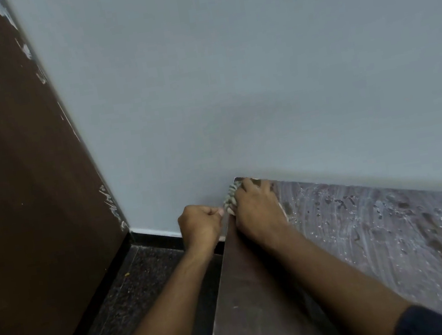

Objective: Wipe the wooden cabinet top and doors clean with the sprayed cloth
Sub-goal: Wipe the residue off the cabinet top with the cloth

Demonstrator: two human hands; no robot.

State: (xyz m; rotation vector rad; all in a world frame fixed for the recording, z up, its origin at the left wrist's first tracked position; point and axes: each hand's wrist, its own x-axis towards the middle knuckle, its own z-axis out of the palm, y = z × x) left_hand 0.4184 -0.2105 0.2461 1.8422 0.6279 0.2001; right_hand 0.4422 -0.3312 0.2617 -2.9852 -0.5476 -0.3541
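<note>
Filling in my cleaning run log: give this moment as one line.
stage: wiping cabinet top far-left corner | right hand: presses cloth | left hand: pinches cloth edge | top: wet streaks

Cabinet top point(385, 242) is dark wood-grain, slightly glossy, smeared with whitish streaks and wet droplets; its side panel point(250, 287) is smoother, cleaner brown. Cloth point(230, 198) looks nubby, grey-white woven fabric. Wall point(229, 79) is matt pale paint, door point(12, 171) matt dark brown with paint scuffs, floor point(134, 282) speckled polished stone.
</note>
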